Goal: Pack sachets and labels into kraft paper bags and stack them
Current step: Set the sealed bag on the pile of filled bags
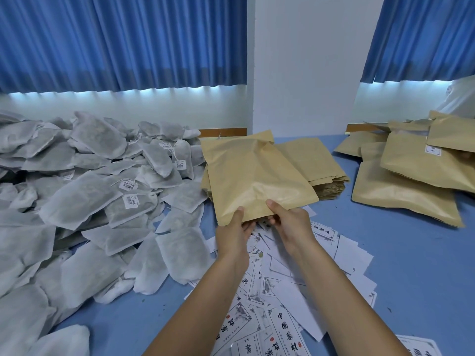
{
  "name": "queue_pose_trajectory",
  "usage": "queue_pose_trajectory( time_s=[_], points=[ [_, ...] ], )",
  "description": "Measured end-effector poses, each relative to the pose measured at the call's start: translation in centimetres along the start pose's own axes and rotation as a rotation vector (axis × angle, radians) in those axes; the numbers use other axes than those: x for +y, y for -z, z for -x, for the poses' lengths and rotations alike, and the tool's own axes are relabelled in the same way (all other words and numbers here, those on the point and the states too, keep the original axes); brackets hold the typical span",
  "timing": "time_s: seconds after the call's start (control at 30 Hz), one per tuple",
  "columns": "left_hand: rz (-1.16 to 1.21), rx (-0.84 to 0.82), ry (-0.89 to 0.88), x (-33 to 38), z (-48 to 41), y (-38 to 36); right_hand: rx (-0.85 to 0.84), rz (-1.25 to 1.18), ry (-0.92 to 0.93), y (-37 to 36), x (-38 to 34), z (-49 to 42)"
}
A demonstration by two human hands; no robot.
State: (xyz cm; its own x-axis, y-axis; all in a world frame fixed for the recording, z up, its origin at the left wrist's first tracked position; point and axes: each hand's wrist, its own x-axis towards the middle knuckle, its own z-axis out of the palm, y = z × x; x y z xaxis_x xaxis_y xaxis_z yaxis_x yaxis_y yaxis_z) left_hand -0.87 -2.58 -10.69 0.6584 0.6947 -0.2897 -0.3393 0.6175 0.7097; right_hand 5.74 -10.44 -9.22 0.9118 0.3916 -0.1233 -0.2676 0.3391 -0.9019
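A kraft paper bag is held above the table at centre, its near edge toward me. My left hand grips that edge with the thumb on top. My right hand grips the same edge a little to the right, thumb on top, fingers underneath. Whether the bag holds anything is hidden. White fabric sachets with barcode tags lie heaped across the left of the table. Printed paper labels are scattered below my hands. Filled kraft bags are piled at the right.
A flat stack of empty kraft bags lies behind the held bag. The blue table top shows at the right front. Blue curtains and a white wall stand behind.
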Motion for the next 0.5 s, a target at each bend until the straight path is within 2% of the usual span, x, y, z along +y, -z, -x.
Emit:
queue_pose_trajectory(
  time_s=[0.07, 0.23, 0.33, 0.5],
  points=[
    [-0.022, 0.072, -0.03, 0.42, -0.05, 0.25, 0.006, -0.006, -0.007, 0.06, -0.03, -0.17],
    [-0.074, 0.103, -0.036, 0.66, 0.51, 0.12, -0.035, -0.017, -0.032, -0.05, 0.26, -0.24],
    [-0.088, 0.097, -0.041, 0.69, 0.48, 0.17, -0.048, -0.006, -0.002, -0.04, 0.53, -0.26],
    [-0.145, 0.029, -0.035, 0.73, 0.44, 0.06, 0.027, 0.055, 0.043, 0.28, 0.66, -0.6]
  ],
)
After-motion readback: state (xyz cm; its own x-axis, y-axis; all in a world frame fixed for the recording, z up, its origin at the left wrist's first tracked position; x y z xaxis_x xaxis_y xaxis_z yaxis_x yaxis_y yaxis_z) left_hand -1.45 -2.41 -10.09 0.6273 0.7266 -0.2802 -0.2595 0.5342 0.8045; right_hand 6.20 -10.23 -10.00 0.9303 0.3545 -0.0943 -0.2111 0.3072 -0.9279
